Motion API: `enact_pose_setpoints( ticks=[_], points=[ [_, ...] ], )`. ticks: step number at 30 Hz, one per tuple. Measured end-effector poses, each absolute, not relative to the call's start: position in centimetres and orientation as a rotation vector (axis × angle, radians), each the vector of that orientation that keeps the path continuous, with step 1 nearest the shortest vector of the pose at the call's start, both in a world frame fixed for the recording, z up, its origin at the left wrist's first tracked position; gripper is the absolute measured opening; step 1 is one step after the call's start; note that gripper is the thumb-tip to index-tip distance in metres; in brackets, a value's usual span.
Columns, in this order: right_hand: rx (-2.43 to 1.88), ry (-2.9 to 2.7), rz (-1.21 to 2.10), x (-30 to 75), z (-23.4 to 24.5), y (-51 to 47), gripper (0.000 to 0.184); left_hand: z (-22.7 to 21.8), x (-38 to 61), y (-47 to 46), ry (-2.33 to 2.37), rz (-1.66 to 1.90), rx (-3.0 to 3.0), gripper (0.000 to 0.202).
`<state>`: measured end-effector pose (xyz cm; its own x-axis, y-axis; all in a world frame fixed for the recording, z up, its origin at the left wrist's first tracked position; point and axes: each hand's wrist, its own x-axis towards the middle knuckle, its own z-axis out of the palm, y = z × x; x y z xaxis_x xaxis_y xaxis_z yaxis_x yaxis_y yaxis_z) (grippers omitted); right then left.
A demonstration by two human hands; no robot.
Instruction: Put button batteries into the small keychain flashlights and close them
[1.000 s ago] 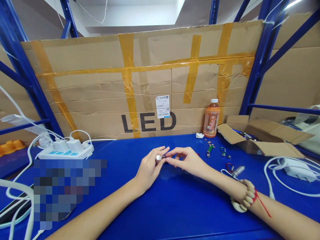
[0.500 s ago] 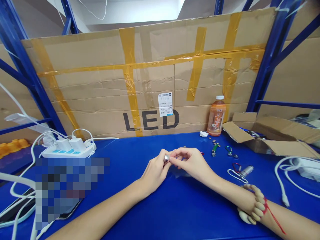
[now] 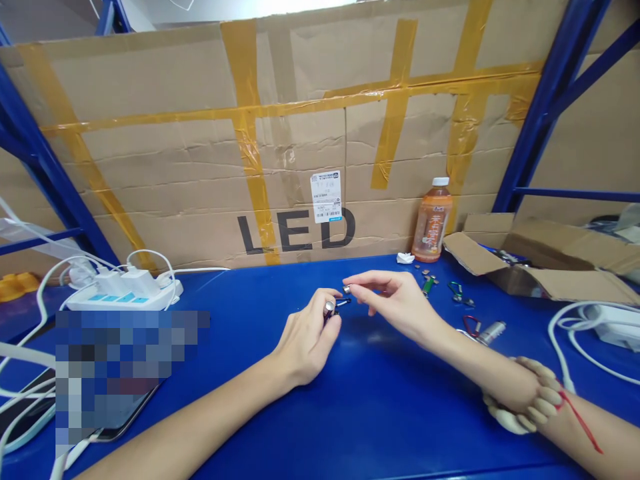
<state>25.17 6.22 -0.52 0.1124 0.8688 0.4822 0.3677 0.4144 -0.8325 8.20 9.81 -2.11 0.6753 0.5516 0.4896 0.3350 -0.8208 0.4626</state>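
Note:
My left hand (image 3: 307, 337) is closed around a mini flashlight (image 3: 328, 308), whose round silvery end shows by the fingers. A dark carabiner clip (image 3: 343, 302) sticks out on the right of that hand. Slightly apart from it, my right hand (image 3: 400, 303) pinches a small silvery metal piece (image 3: 347, 289) between thumb and forefinger; its exact kind is too small to make out. Most of the flashlight's body is hidden by my left fingers. Right of my right hand lie a silver flashlight (image 3: 493, 332) and a red carabiner (image 3: 471, 325).
A green flashlight (image 3: 429, 285), a green carabiner (image 3: 455, 291) and small round pieces lie beneath an orange drink bottle (image 3: 432, 223). An open cardboard box (image 3: 565, 283) sits right. A power strip (image 3: 125, 299) with white cables and a phone (image 3: 127, 417) are on the left.
My hands have parted: the right one has drawn away up and to the right with the small metal piece. The carabiner clip now shows beside my left hand. The camera view has tilted down.

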Motion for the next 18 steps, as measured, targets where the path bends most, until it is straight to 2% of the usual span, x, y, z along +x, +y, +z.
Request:
enact_pose_setpoints(
  ticks=[3, 9, 18],
  points=[
    [-1.152, -1.518, 0.415, 25.3, 0.3, 5.7, 0.021, -2.0, 8.1, 9.8, 0.779, 0.851, 2.534, 0.03],
    [-1.117, -1.711, 0.284, 25.3, 0.7, 5.1, 0.011, -2.7, 8.6, 10.3, 0.774, 0.817, 2.592, 0.017],
    [-1.137, -1.789, 0.337, 25.8, 0.4, 5.4, 0.007, -3.1, 8.5, 10.9, 0.676, 1.042, 2.625, 0.024]
  ],
)
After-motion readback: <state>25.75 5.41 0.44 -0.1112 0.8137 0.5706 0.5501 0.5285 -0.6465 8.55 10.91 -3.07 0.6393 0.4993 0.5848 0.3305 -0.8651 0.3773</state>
